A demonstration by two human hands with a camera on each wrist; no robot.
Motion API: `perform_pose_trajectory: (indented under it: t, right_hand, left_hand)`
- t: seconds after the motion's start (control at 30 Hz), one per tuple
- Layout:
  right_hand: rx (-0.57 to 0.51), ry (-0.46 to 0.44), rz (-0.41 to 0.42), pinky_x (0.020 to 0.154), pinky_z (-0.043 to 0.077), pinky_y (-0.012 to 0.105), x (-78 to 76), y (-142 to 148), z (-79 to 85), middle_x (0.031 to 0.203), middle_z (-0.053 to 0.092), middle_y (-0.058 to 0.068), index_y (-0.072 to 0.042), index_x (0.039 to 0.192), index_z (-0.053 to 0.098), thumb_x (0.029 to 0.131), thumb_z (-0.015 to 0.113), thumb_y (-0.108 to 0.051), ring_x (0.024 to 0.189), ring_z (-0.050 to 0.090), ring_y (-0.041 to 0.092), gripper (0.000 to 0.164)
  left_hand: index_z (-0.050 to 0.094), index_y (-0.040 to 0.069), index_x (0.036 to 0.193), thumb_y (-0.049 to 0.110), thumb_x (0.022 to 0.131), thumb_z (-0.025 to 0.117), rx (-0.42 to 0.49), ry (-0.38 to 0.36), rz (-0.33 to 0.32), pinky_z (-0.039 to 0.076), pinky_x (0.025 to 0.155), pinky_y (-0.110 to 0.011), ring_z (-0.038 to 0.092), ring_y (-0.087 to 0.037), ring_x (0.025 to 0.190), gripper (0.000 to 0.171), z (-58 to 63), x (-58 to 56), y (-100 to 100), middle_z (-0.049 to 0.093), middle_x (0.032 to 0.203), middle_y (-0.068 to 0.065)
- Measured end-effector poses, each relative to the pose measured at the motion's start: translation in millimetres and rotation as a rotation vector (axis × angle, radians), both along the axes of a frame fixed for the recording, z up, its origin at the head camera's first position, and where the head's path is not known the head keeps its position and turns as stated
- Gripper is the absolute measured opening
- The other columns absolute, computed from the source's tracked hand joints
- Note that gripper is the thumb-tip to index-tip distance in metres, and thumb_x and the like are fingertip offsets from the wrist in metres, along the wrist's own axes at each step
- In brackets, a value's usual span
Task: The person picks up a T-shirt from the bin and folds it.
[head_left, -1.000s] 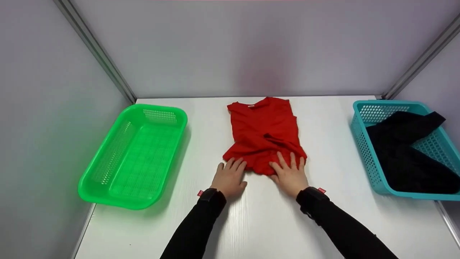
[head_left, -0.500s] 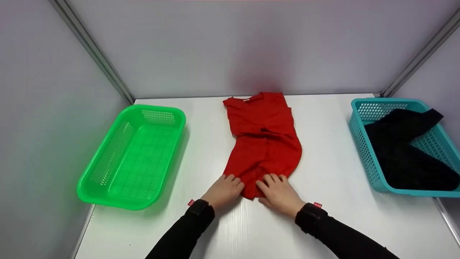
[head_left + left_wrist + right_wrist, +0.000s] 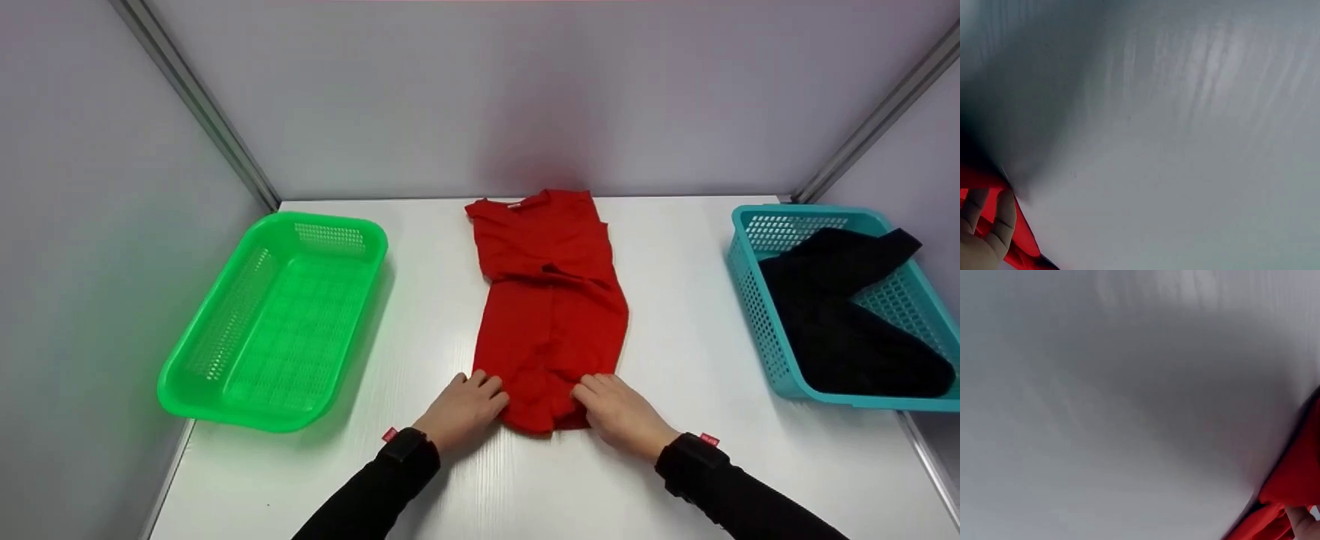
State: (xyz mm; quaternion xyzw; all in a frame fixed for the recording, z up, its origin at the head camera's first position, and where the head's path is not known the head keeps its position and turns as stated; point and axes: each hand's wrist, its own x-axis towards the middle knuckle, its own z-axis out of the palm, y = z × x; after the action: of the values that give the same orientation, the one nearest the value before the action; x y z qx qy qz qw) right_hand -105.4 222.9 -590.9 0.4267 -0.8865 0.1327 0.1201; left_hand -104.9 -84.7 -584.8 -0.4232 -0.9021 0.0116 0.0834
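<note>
A red shirt (image 3: 551,322) lies lengthwise on the white table, its neckline with a small pale label near the back wall. A crease with a small dark gap crosses its middle. My left hand (image 3: 461,409) pinches the lower left corner; in the left wrist view, bent fingers (image 3: 1004,222) hold the red cloth (image 3: 1027,242). At the lower right edge, my right hand (image 3: 624,416) grips the hem with curled fingers. Only a fingertip (image 3: 1299,519) and some red fabric (image 3: 1294,481) show in the right wrist view. The hem between both hands is slightly bunched.
To the left stands a green plastic basket (image 3: 292,330) with nothing in it. A blue basket (image 3: 761,322) on the right holds black cloth (image 3: 847,315). Pale panels (image 3: 525,97) enclose the table (image 3: 420,300) at the back and sides.
Both hands have drawn the shirt's lower part toward me, so it lies longer and flatter. The right hand has since moved rightward along the hem, from flat fingers to a grip.
</note>
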Motion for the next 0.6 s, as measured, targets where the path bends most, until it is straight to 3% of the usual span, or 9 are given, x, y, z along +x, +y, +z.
perform_pose_trajectory:
  t: [0.13, 0.2, 0.27, 0.33, 0.4, 0.5, 0.6]
  right_hand:
    - [0.087, -0.028, 0.056, 0.097, 0.048, 0.040, 6.8, 5, -1.2, 0.102, 0.056, 0.002, -0.011, 0.119, 0.065, 0.086, 0.079, -0.024, 0.102, 0.057, 0.024, 0.038]
    - [0.128, 0.008, 0.062, 0.099, 0.048, 0.041, 9.9, 7, -3.3, 0.106, 0.057, 0.003, -0.011, 0.123, 0.065, 0.088, 0.079, -0.027, 0.105, 0.056, 0.025, 0.041]
    - [0.130, 0.068, 0.051, 0.095, 0.050, 0.040, 11.6, 8, -5.1, 0.105, 0.057, 0.004, -0.009, 0.120, 0.065, 0.092, 0.072, -0.018, 0.102, 0.057, 0.025, 0.030]
    - [0.087, 0.130, 0.029, 0.088, 0.052, 0.038, 11.5, 11, -5.9, 0.100, 0.057, 0.006, -0.008, 0.111, 0.065, 0.093, 0.060, -0.004, 0.095, 0.058, 0.025, 0.019]
    - [0.010, 0.160, 0.000, 0.081, 0.053, 0.036, 10.5, 14, -4.0, 0.094, 0.056, 0.006, -0.006, 0.104, 0.064, 0.091, 0.052, 0.002, 0.088, 0.058, 0.024, 0.020]
    - [-0.135, 0.145, -0.083, 0.076, 0.051, 0.033, 8.2, 19, 4.8, 0.093, 0.056, 0.005, -0.006, 0.102, 0.063, 0.086, 0.052, 0.005, 0.083, 0.057, 0.021, 0.022]
    - [-0.262, 0.084, -0.153, 0.076, 0.051, 0.028, 4.5, 23, 20.9, 0.096, 0.056, 0.004, -0.005, 0.108, 0.063, 0.084, 0.059, 0.010, 0.085, 0.057, 0.017, 0.029]
  left_hand:
    - [0.064, 0.014, 0.108, 0.002, 0.095, 0.071, 0.121, -0.017, 0.033, 0.051, 0.067, -0.025, 0.056, -0.018, 0.092, 0.019, 8.0, -2.6, -3, 0.061, 0.104, 0.000]
    - [0.064, 0.013, 0.108, -0.001, 0.093, 0.073, 0.195, -0.014, 0.012, 0.053, 0.068, -0.022, 0.057, -0.017, 0.092, 0.023, 12.7, -2.8, -4, 0.062, 0.104, 0.000]
    - [0.065, 0.012, 0.107, -0.001, 0.091, 0.075, 0.261, 0.021, -0.033, 0.054, 0.069, -0.021, 0.059, -0.016, 0.091, 0.023, 17.7, -1.9, -5, 0.063, 0.101, 0.000]
    - [0.066, 0.011, 0.106, 0.000, 0.090, 0.078, 0.344, 0.049, -0.084, 0.054, 0.074, -0.021, 0.060, -0.015, 0.088, 0.023, 21.5, -1.0, -5, 0.063, 0.098, -0.001]
    - [0.067, 0.010, 0.104, 0.002, 0.088, 0.081, 0.443, 0.069, -0.111, 0.055, 0.076, -0.021, 0.061, -0.015, 0.086, 0.022, 25.3, 0.2, -4, 0.065, 0.095, 0.000]
    - [0.070, 0.009, 0.103, 0.003, 0.086, 0.083, 0.584, 0.065, -0.114, 0.055, 0.079, -0.021, 0.063, -0.015, 0.085, 0.023, 33.1, 1.4, -2, 0.066, 0.093, -0.001]
    - [0.071, 0.008, 0.102, 0.003, 0.086, 0.083, 0.667, 0.061, -0.112, 0.056, 0.080, -0.021, 0.064, -0.015, 0.084, 0.021, 45.1, 1.5, 0, 0.067, 0.092, -0.001]
